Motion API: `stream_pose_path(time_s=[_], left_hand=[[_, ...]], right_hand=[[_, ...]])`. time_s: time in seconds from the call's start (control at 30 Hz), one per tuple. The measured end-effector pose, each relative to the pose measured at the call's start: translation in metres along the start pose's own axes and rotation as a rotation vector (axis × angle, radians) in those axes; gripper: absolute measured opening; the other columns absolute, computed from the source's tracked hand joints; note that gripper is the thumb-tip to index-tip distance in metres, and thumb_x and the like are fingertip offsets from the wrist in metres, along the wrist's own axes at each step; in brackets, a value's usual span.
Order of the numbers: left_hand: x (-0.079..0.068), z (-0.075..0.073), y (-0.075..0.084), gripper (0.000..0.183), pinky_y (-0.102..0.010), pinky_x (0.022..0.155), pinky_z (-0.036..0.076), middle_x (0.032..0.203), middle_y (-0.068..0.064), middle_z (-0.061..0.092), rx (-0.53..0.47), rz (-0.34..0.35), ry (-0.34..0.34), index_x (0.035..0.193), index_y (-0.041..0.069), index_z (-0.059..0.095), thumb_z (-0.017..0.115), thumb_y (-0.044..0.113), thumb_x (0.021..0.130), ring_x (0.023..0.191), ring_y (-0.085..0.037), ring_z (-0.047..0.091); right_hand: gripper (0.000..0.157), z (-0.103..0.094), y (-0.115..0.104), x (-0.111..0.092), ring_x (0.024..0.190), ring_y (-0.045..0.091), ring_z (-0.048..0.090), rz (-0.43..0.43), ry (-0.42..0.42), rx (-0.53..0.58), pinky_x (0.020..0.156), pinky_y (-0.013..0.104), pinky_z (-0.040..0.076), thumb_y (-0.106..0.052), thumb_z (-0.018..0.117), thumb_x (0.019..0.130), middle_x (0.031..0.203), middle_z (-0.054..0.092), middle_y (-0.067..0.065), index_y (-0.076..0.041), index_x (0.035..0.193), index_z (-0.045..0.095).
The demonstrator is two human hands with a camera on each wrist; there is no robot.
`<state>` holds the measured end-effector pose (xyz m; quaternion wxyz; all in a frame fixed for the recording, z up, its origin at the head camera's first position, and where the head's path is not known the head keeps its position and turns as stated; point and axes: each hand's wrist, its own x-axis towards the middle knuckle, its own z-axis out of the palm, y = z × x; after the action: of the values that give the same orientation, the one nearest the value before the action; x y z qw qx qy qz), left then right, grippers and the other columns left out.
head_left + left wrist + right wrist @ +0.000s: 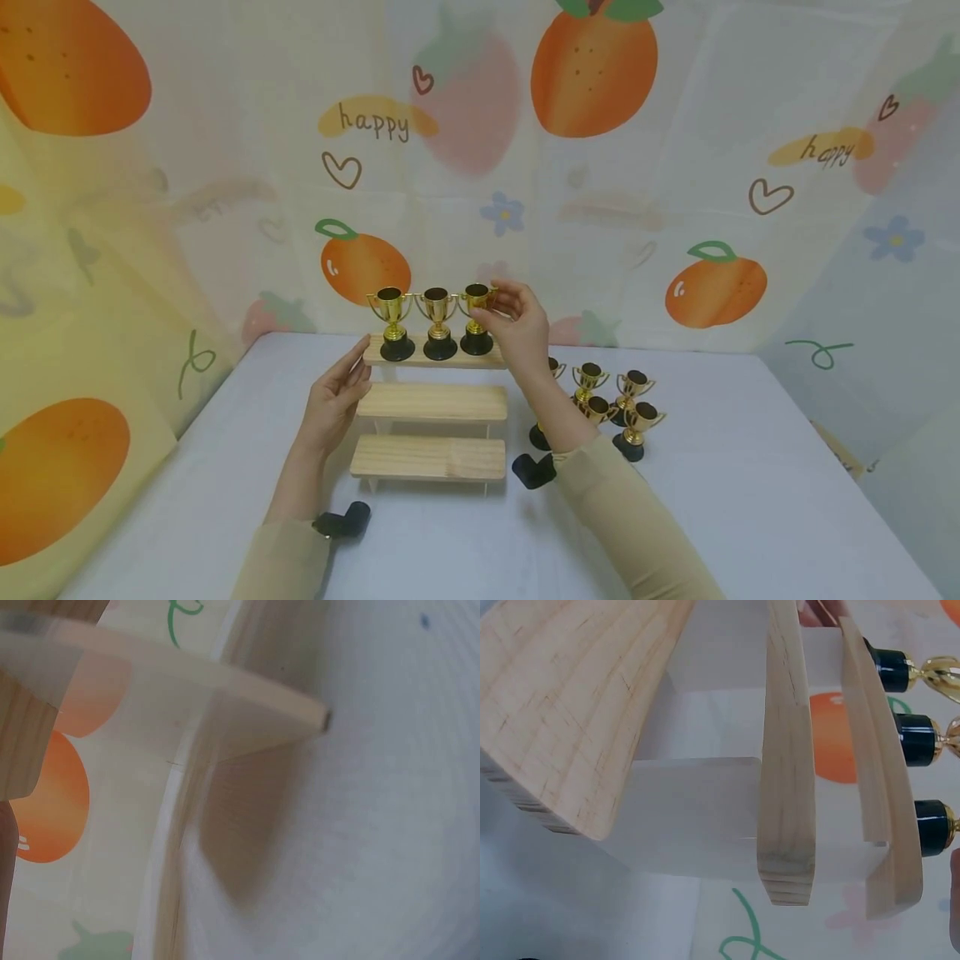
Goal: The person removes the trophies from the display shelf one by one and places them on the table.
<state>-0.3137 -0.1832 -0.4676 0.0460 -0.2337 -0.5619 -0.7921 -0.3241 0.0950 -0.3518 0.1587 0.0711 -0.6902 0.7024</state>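
Note:
A three-tier wooden display stand (430,457) stands on the white table. Three gold trophy cups with black bases sit in a row on its top board (885,769): a left one (390,310), a middle one (437,310) and a right one (476,321). My right hand (522,325) pinches the right trophy by its cup and handle, its base on the board. At the stand's left side, my left hand (332,404) grips the end of the top board, thumb lower near the middle board (432,402). The left wrist view shows just a sliver of finger.
Several more gold trophies, one of them a front right one (636,429), stand to the right of the stand, partly behind my right forearm. A fruit-printed cloth (465,200) hangs behind the table (720,500). Both lower boards carry nothing.

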Motion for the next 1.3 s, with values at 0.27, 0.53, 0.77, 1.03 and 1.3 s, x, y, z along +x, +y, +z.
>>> stream_pose_path(time_s=[0.27,0.53,0.77,1.03,1.3], left_hand=[[0.000,0.000,0.000,0.064,-0.013,0.113,0.040,0.158,0.012,0.040,0.002,-0.007,0.003,0.152,-0.009,0.021,0.046,-0.018,0.093,0.133,0.009,0.047],[0.000,-0.001,0.000,0.064,-0.013,0.113,0.040,0.156,0.014,0.042,0.003,-0.009,0.006,0.151,-0.008,0.022,0.046,-0.018,0.093,0.133,0.009,0.047],[-0.001,0.000,0.002,0.065,-0.013,0.113,0.039,0.161,0.008,0.035,0.009,-0.036,0.019,0.152,-0.007,0.022,0.048,-0.016,0.093,0.131,0.012,0.047],[0.000,0.000,0.002,0.065,-0.013,0.113,0.039,0.159,0.011,0.037,0.003,-0.037,0.015,0.152,-0.007,0.022,0.047,-0.017,0.093,0.131,0.013,0.047],[-0.001,0.000,0.003,0.065,-0.013,0.113,0.039,0.159,0.012,0.038,0.008,-0.026,0.008,0.152,-0.007,0.022,0.048,-0.016,0.093,0.132,0.012,0.046]], right_hand=[[0.048,0.002,-0.002,-0.001,0.107,0.019,0.066,-0.002,-0.004,0.003,0.088,0.022,0.062,-0.009,0.079,0.082,0.115,0.068,0.013,-0.013,0.126,0.061],[0.047,0.003,-0.002,-0.001,0.104,0.017,0.066,-0.010,0.013,0.002,0.088,0.022,0.062,-0.007,0.079,0.082,0.112,0.069,0.013,-0.010,0.125,0.061],[0.047,0.001,-0.003,-0.001,0.106,0.019,0.065,-0.017,0.046,-0.010,0.089,0.022,0.062,-0.007,0.079,0.082,0.114,0.068,0.014,-0.006,0.125,0.060],[0.050,-0.005,-0.002,-0.003,0.106,0.017,0.064,-0.017,0.080,0.011,0.088,0.017,0.061,-0.006,0.078,0.082,0.112,0.067,0.011,-0.004,0.128,0.059],[0.046,-0.016,-0.004,-0.011,0.101,0.011,0.064,-0.049,0.112,0.050,0.087,0.014,0.060,-0.004,0.077,0.082,0.104,0.066,0.002,-0.005,0.125,0.060]])
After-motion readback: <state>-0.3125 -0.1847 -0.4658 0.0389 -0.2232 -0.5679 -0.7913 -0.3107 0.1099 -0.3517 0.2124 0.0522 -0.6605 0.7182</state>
